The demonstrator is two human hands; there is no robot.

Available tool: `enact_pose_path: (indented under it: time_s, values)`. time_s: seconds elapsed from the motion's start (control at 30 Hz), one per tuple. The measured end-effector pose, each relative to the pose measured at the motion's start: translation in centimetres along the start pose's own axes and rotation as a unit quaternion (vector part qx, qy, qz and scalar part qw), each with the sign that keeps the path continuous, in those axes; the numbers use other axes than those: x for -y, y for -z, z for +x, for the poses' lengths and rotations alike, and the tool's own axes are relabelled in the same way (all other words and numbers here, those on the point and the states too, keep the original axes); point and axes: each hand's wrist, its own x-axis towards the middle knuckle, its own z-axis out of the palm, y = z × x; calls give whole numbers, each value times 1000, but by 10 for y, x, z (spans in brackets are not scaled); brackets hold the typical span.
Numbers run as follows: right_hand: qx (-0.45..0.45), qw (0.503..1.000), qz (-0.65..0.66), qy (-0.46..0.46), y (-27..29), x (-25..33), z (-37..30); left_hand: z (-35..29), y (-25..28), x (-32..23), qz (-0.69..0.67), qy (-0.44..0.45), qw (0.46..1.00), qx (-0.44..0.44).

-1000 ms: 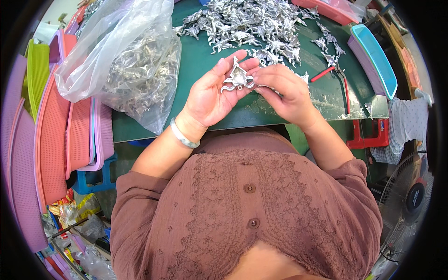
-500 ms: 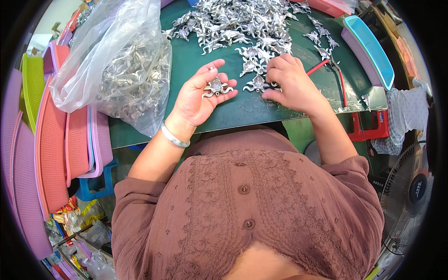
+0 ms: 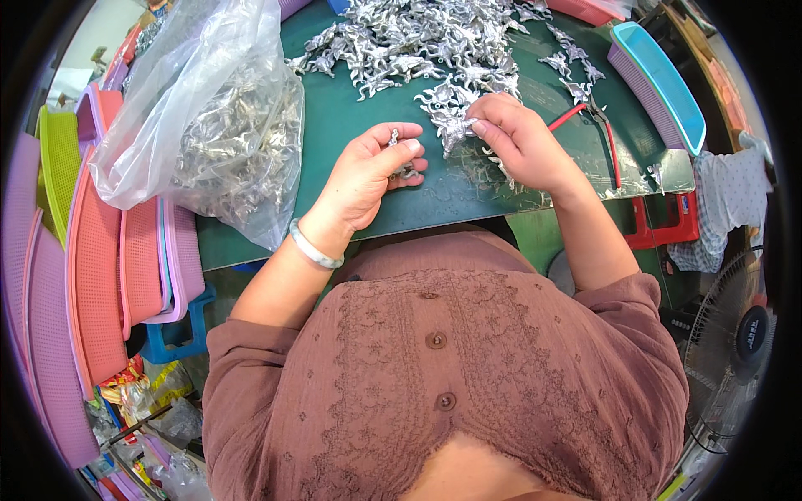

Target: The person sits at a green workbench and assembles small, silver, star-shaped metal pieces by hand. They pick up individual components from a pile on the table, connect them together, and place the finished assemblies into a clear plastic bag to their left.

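Observation:
My left hand (image 3: 361, 177) is closed round a small silver metal casting (image 3: 407, 172), its thumb pressed over it so that little shows. My right hand (image 3: 525, 149) pinches the edge of another silver casting (image 3: 453, 130), shaped like a horned animal head, just above the green table. A further casting (image 3: 499, 164) lies partly hidden beneath my right fingers. Beyond both hands a large heap of like castings (image 3: 409, 42) spreads over the tabletop. Red-handled pliers (image 3: 613, 159) lie to the right of my right hand, touching neither hand.
A clear plastic bag (image 3: 238, 134) full of metal pieces stands on the green table (image 3: 334, 108) at left. Stacked plastic baskets (image 3: 96, 275) rise beyond its left edge. A blue-lined basket (image 3: 660, 83) sits at far right, with a red stool (image 3: 668, 224) and a fan (image 3: 725, 334) below.
My left fingers have closed over the casting that lay on the open palm. My right hand has moved slightly away from me and tilted up a casting from the near edge of the heap.

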Motion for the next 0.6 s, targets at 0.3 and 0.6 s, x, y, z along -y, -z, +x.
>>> enact_pose_path:
  time_s: [0.3, 0.6]
  values:
    - [97, 947, 272, -139, 1, 13, 10, -2, -2, -8, 2, -29, 998, 47]
    - [66, 838, 468, -273, -3, 11, 10, -3, -1, -6, -59, -6, 998, 38]
